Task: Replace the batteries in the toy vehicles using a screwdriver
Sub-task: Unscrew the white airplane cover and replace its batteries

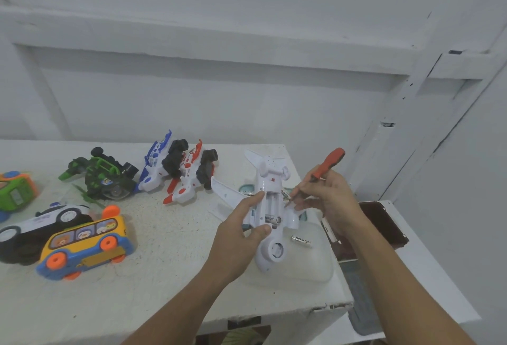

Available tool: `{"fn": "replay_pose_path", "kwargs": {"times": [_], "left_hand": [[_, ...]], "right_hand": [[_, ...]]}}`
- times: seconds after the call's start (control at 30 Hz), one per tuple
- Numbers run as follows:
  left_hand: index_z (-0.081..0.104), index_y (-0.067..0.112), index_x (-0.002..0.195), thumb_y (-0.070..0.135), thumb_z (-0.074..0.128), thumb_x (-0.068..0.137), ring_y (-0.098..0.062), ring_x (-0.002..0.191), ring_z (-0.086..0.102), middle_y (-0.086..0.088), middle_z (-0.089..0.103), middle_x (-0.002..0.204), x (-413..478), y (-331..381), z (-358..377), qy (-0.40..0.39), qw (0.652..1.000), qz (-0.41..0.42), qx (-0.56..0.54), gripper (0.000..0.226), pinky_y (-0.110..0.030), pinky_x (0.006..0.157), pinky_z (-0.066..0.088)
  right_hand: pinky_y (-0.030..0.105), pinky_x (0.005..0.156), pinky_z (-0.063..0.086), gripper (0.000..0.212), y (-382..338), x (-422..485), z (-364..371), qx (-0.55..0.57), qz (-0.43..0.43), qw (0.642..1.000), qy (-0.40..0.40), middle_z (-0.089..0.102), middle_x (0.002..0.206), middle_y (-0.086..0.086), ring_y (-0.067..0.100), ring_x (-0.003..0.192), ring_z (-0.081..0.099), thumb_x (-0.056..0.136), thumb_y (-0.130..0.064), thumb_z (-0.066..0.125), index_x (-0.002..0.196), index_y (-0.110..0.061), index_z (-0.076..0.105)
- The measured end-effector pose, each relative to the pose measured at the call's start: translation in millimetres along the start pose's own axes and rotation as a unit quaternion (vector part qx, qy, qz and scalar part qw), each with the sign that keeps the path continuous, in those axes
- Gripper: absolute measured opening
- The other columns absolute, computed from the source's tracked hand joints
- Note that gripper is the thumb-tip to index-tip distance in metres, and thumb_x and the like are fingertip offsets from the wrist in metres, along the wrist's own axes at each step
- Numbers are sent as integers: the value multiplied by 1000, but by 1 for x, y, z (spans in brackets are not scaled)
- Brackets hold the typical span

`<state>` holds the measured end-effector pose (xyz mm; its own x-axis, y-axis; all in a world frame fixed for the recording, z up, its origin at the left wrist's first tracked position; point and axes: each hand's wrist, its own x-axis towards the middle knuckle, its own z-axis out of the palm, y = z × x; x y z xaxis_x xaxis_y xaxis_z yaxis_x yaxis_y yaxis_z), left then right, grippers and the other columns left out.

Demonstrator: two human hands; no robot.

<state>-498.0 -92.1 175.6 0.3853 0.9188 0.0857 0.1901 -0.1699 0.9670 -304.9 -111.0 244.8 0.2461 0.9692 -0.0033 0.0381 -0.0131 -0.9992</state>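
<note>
Head view looking down on a speckled white tabletop (170, 248). Shows a white toy plane (270, 251) belly up, right of centre in the frame, battery bay open, one battery (272, 219) seated in the nearest slot and the other slots bare. Cannot tell whether resting flat or slightly lifted.

Grips the plane's left side with the left hand (241, 224), thumb at the near end of the bay, forefinger at the far end. Wraps the right hand (327, 193) round an orange-handled screwdriver (330, 162), tip angled down at the bay's right edge, close to a second battery (285, 195) tilted there. Leaves a third battery (301, 241) loose just right of the plane's nose.

Looks light, hollow and stiff, made of smooth hard plastic, so likely to rock or skid on its rounded back. Calls for a hold across the fuselage beside the bay, never by the thin wings or tail fins, probably quick to flex or snap. Suggests care with the batteries too: small, slick, apt to roll.

Shows other toys across the left half, among them a yellow bus (85, 243) and a police car (41, 224).
</note>
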Motion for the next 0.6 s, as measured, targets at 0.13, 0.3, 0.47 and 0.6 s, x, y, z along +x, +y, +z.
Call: {"fn": "replay_pose_path", "kwargs": {"times": [0.13,0.3,0.47,0.6], "left_hand": [[46,57,119,16,67,92,23,104,51,43,49,115,0,-1,1,-2,1000,1,4,53,-10,86,47],[45,61,118,14,67,92,25,107,48,48,48,112,0,-2,2,-4,1000,6,9,58,-10,88,47],[47,60,119,15,69,91,9,114,53,38,50,122,0,-5,1,-3,1000,2,1,57,-27,100,51],[49,60,123,16,69,90,-4,122,54,30,52,131,-2,-7,2,-2,1000,0,-1,59,-38,103,49]], "right_hand": [[20,61,46,14,4,0,11,-129,-39,991,-9,75,81,10,12,66,64,90,-2,63,86,-5,50],[44,85,53,15,15,-2,24,-217,-37,975,-31,75,79,4,20,82,72,88,-14,68,89,-9,53],[50,86,52,13,17,-2,28,-249,-29,968,-25,74,80,2,19,81,71,88,-17,66,86,-17,52],[46,84,52,13,15,3,23,-213,-29,974,-69,75,79,5,22,83,72,91,-13,62,92,-11,49]]}}
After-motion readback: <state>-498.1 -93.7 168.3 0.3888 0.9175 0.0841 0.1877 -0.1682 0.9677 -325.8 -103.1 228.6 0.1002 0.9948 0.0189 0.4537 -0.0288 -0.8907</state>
